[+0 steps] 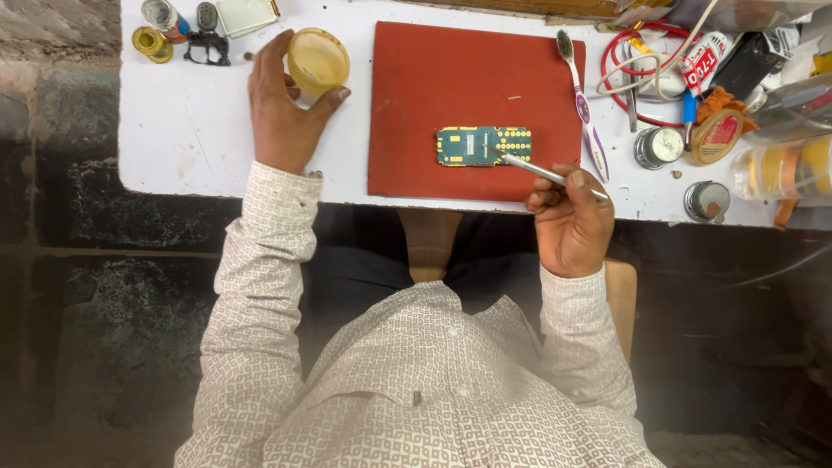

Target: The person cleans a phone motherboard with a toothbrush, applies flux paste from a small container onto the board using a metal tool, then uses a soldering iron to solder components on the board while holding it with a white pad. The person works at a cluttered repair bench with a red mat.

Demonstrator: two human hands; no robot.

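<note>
Left hand (pixel 282 108) grips a yellow round jar (pixel 317 61); right hand (pixel 570 221) pinches tweezers (pixel 542 172) over a green board (pixel 483 145).

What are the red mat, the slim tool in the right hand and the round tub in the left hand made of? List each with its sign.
Red mat: probably rubber or silicone; matte, flat, scuffed.
Slim tool: looks like bare metal; thin, grey, shiny.
Round tub: seemingly translucent yellowish plastic; light passes through its wall.
</note>
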